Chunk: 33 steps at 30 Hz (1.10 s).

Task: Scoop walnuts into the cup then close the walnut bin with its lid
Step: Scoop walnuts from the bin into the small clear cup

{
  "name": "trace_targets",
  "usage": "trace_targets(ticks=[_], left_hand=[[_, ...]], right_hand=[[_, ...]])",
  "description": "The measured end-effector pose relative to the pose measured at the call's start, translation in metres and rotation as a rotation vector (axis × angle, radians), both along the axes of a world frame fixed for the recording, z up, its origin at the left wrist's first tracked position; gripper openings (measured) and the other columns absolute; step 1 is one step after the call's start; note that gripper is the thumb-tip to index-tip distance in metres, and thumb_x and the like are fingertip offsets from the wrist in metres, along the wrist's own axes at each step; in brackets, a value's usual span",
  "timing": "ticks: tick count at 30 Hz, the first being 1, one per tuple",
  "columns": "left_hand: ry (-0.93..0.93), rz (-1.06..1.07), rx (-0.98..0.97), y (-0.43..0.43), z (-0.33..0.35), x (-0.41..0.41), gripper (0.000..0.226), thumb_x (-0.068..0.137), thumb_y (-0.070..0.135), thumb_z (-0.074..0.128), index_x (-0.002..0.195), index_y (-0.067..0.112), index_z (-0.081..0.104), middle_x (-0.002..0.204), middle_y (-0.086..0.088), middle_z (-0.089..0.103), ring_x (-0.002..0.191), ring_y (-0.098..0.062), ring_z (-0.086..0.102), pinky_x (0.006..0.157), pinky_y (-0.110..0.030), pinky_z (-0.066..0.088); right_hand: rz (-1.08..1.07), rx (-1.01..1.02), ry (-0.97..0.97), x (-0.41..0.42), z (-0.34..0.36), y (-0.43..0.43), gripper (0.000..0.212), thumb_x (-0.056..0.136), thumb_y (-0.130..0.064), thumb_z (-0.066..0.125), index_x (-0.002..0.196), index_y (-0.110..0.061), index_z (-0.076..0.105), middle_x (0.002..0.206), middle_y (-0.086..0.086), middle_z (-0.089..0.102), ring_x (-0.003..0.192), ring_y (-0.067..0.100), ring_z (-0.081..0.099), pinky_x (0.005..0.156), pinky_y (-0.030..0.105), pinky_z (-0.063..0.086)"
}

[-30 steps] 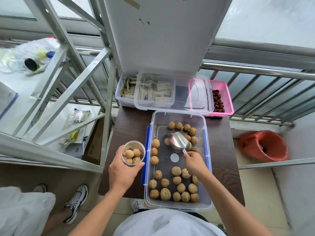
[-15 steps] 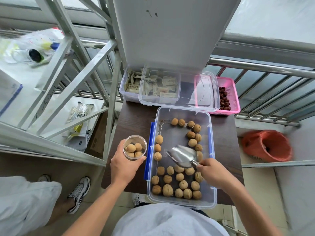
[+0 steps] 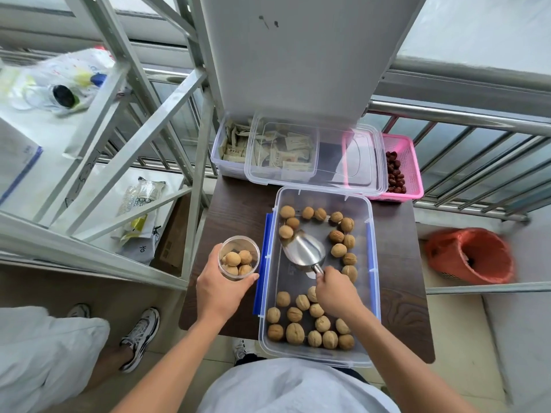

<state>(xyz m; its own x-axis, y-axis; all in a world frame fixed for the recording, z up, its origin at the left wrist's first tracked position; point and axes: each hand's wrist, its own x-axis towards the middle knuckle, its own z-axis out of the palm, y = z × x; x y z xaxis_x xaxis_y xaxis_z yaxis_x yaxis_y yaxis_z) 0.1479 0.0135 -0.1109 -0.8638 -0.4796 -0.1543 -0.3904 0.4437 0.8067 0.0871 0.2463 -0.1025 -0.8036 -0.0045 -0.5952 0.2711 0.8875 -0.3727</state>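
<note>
Right hand (image 3: 335, 290) grips the handle of the metal scoop (image 3: 304, 251), low in the middle of the frame; the scoop's long axis slants, mouth pointing upper left at a walnut (image 3: 286, 231) near the bin's (image 3: 374, 293) left wall. Left hand (image 3: 219, 289) wraps the clear cup (image 3: 238, 257), holding walnuts, upright just left of the bin's blue-clipped edge. Bare floor lies mid-bin. The clear lid (image 3: 316, 177) rests above, across the two far containers.

Wearer: both forearms bare, no sleeves visible. Left hand (image 3: 219, 289) and right hand (image 3: 337, 292) ungloved. Pale white garment (image 3: 295, 389) over torso.
</note>
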Motion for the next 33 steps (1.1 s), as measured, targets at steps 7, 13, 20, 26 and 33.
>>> trace_targets(ticks=[7,13,20,26,33], left_hand=[[-0.014,0.007,0.007,-0.003,-0.004,0.006,0.087,0.061,0.034,0.099,0.137,0.028,0.056,0.119,0.011,0.067,0.111,-0.013,0.064,0.098,-0.040,0.057],[-0.024,0.023,0.012,-0.006,-0.006,0.007,0.091,0.060,0.035,0.100,0.139,0.029,0.055,0.120,0.012,0.068,0.112,-0.012,0.065,0.100,-0.040,0.056],[-0.035,0.039,0.014,-0.007,-0.007,0.005,0.093,0.061,0.037,0.099,0.141,0.029,0.053,0.121,0.009,0.067,0.113,-0.014,0.065,0.099,-0.043,0.058],[-0.032,0.034,0.009,-0.003,-0.008,-0.001,0.097,0.061,0.037,0.099,0.144,0.025,0.052,0.126,0.005,0.067,0.117,-0.018,0.065,0.101,-0.044,0.057],[-0.012,-0.011,-0.011,0.004,-0.003,-0.004,0.094,0.060,0.037,0.100,0.142,0.026,0.054,0.123,0.007,0.069,0.115,-0.014,0.065,0.098,-0.034,0.056]], right_hand=[[-0.136,-0.107,0.057,-0.029,-0.024,-0.008,0.030,0.102,-0.036,0.039,0.095,-0.013,0.057,0.082,0.003,0.062,0.072,0.019,0.058,0.059,0.033,0.040],[-0.176,-0.128,0.168,-0.020,-0.031,-0.001,0.036,0.099,-0.047,0.045,0.082,-0.017,0.058,0.067,-0.002,0.063,0.061,0.014,0.059,0.050,0.031,0.039],[-0.210,-0.283,0.314,0.007,-0.019,0.021,0.035,0.099,-0.036,0.052,0.068,-0.021,0.051,0.060,-0.005,0.055,0.056,0.012,0.048,0.052,0.030,0.036],[-0.229,-0.337,0.384,0.018,-0.002,0.040,0.034,0.099,-0.031,0.054,0.069,-0.014,0.051,0.057,-0.001,0.050,0.052,0.011,0.042,0.051,0.031,0.036],[-0.099,-0.321,0.418,0.018,0.035,0.058,0.029,0.095,-0.031,0.061,0.069,-0.018,0.057,0.055,0.004,0.056,0.048,0.015,0.046,0.048,0.031,0.038]])
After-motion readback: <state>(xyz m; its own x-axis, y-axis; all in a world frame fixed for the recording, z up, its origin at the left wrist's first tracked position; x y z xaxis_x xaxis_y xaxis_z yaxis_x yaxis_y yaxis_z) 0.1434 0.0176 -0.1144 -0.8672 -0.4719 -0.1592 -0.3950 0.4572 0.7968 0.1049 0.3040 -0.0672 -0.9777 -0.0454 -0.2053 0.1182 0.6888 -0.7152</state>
